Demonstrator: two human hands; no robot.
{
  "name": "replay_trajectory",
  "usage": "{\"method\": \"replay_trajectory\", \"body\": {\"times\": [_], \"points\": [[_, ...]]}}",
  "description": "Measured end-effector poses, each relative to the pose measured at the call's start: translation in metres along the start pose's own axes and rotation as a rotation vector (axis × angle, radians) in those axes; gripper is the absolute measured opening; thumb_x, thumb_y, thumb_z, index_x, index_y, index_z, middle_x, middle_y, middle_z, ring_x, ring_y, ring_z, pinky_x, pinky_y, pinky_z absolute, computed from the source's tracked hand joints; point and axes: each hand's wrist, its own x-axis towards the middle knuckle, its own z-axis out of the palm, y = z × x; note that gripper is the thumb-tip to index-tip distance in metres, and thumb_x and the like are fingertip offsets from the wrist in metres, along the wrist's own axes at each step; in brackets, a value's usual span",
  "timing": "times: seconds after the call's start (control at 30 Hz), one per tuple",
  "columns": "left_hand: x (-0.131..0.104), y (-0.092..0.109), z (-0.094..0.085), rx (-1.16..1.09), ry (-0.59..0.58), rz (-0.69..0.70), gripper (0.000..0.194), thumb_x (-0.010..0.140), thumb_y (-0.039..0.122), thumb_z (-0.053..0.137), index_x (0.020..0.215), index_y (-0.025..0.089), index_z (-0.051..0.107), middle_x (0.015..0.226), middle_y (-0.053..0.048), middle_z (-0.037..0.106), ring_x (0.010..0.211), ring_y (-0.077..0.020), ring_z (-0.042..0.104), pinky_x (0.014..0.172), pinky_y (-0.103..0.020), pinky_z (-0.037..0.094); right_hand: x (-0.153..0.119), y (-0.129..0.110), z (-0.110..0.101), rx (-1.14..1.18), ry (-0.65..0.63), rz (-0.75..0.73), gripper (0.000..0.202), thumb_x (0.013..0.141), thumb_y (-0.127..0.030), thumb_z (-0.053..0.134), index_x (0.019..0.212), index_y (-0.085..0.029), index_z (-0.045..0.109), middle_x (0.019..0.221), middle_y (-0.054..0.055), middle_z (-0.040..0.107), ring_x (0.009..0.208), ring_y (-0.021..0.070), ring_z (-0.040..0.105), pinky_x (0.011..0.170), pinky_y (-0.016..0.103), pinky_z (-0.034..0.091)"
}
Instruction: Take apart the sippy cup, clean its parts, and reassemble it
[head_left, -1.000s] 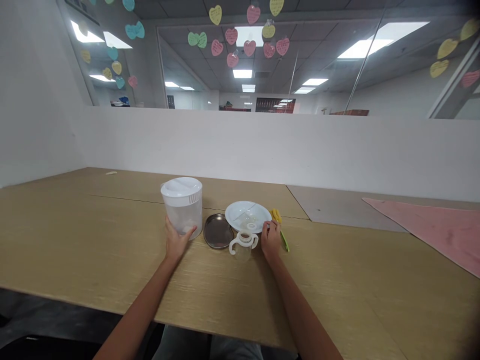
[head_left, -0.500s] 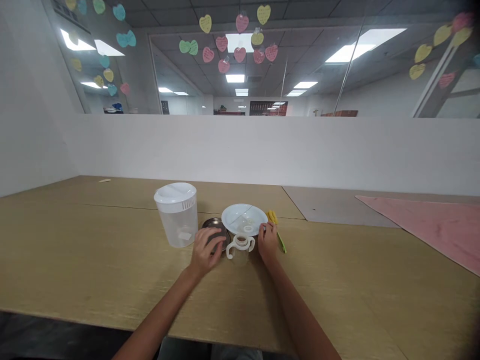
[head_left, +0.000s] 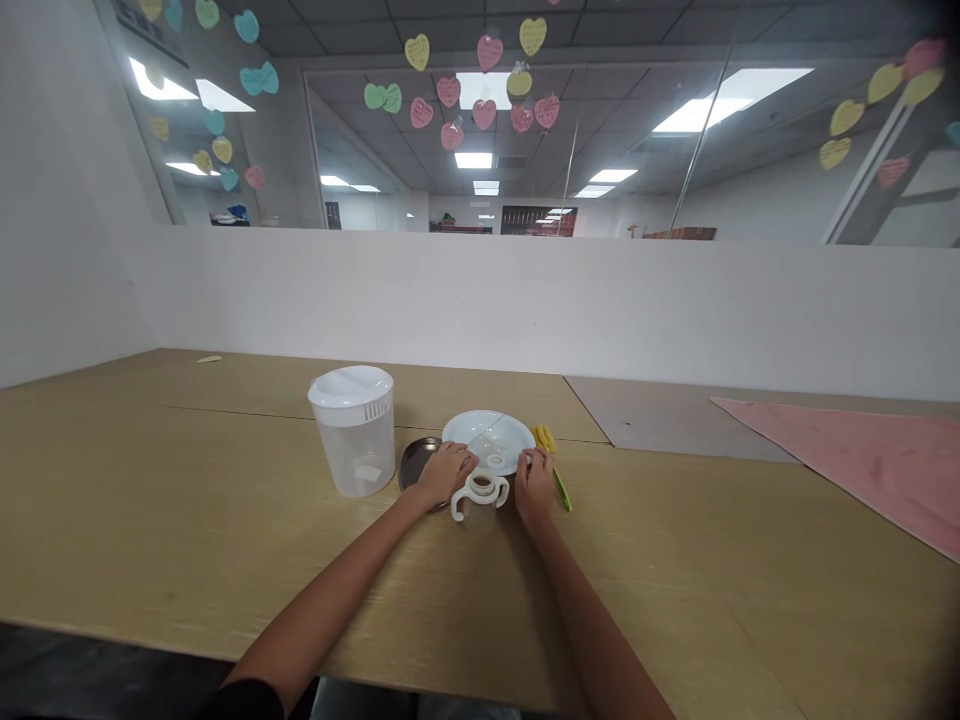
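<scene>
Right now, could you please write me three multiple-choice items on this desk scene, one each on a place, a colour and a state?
1. Where does the metal dish lie?
A. between the clear jug and the white plate
B. on the pink cloth
C. on top of the jug

2. What colour is the brush by the right hand?
A. blue
B. yellow and green
C. black

3. How is the jug?
A. lying on its side
B. upside down
C. upright, lid on

Answers: 1 A, it lies between the two, partly under the left hand. 2 B, its yellow head and green handle show beside that hand. 3 C, it stands with its white lid on top.
</scene>
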Motion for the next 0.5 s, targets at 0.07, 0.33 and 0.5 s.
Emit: {"method": "replay_trajectory", "body": {"times": [0.07, 0.33, 0.5], "points": [[0.002, 0.005, 0.003, 0.021, 0.003, -0.042, 0.037, 0.091, 0.034, 0.032, 0.092, 0.016, 0.064, 0.103, -0.011, 0.064, 0.106, -0.0240, 0.052, 0.095, -0.043, 0.033, 0.000, 0.000, 0.001, -0.006, 0.008, 0.004, 0.035, 0.088, -0.037, 0.027, 0.095, -0.014, 0.053, 0.106, 0.015, 0.051, 0.100, 0.0224, 0.051, 0.085, 0.037, 0.041], [0.033, 0.013, 0.003, -0.016, -0.074, -0.002, 0.037, 0.077, 0.020, 0.050, 0.114, 0.019, 0.055, 0.129, -0.007, 0.051, 0.123, -0.0196, 0.039, 0.105, -0.037, 0.025, -0.002, 0.013, 0.002, -0.181, 0.107, 0.158, 0.042, 0.078, -0.021, 0.032, 0.114, -0.007, 0.047, 0.101, 0.020, 0.054, 0.100, 0.0313, 0.050, 0.083, 0.043, 0.037], [0.050, 0.007, 0.007, -0.055, -0.196, 0.018, 0.059, 0.069, 0.023, 0.059, 0.126, 0.016, 0.046, 0.136, -0.012, 0.043, 0.127, -0.0236, 0.036, 0.103, -0.033, 0.031, -0.002, 0.018, 0.001, -0.273, 0.044, 0.110, 0.039, 0.070, -0.017, 0.039, 0.104, -0.012, 0.057, 0.098, 0.018, 0.056, 0.099, 0.0319, 0.049, 0.084, 0.044, 0.035]]}}
